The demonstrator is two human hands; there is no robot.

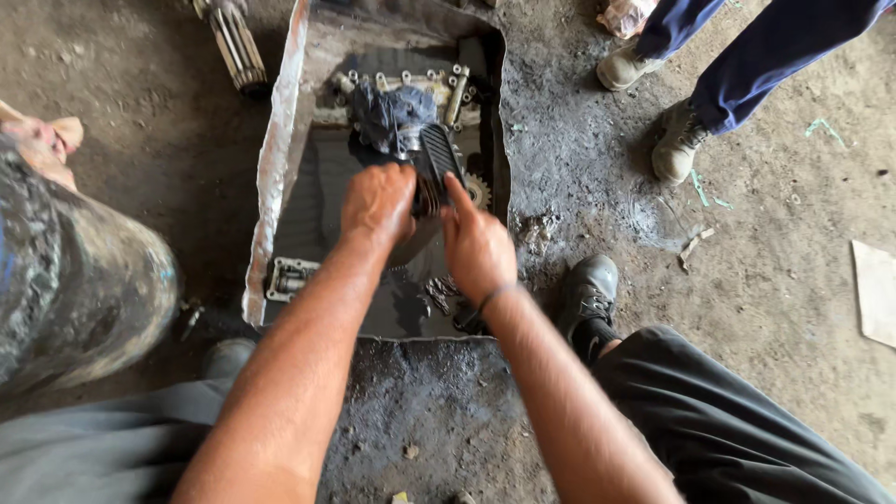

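Left grip (377, 203): closed over the dark ribbed gear part (437, 168).
Right grip (476, 245): fingers pressed against the part's side, closure hard to tell.
Part: above the oily metal tray (276, 159).
Nearby: small cog (478, 191).

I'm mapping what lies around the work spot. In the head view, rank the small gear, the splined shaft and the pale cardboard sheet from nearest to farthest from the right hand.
From the right hand:
1. Small gear, just above the hand, in the oily tray.
2. Splined shaft, far upper left, on the dirt floor outside the tray.
3. Pale cardboard sheet, at the right edge of the view.
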